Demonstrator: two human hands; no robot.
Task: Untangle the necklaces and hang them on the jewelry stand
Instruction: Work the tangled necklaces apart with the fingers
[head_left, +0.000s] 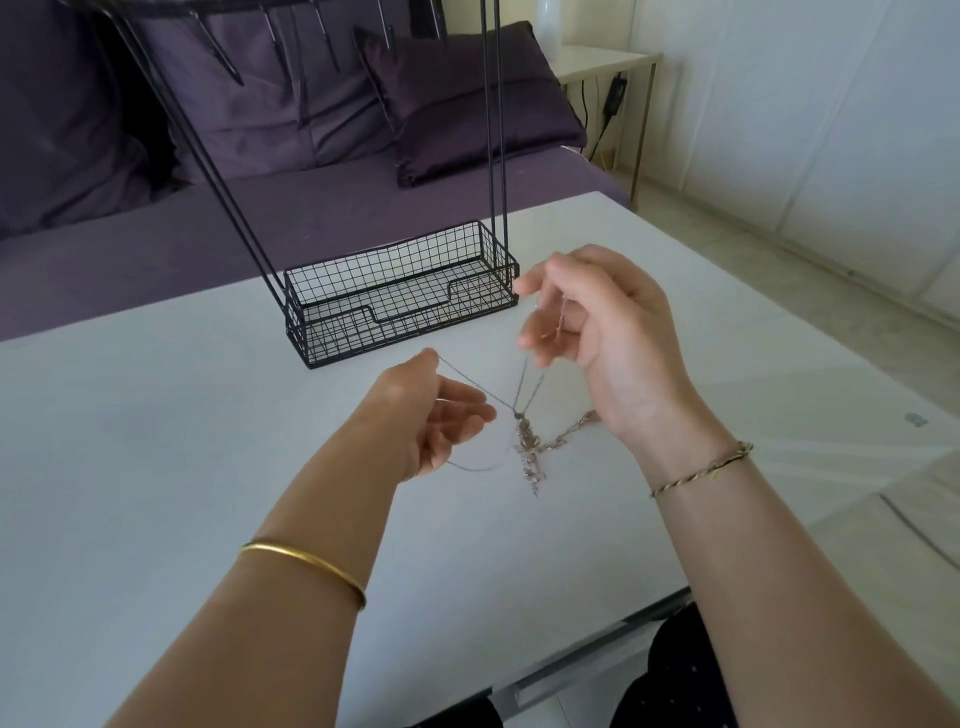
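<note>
White table (156, 457), matte, daylight on it; far edge meets purple sofa (130, 244) with two cushions (467, 109). Pale side table (608, 62) in corner, dark cable hanging beneath. Light tiled floor on right. Black wire jewelry stand (488, 249) on table, basket base, thin uprights. Necklaces (527, 441) knotted, tangle dangling just above tabletop between hands. Left hand (431, 415) pinches one strand at fingertips; right hand (597, 322), higher, fingers curled round other strands. Gold bangle (306, 564) on left wrist.

Jewelry stand (402, 304) on table (156, 467); necklaces (527, 441) before it; sofa (156, 234) behind table.
</note>
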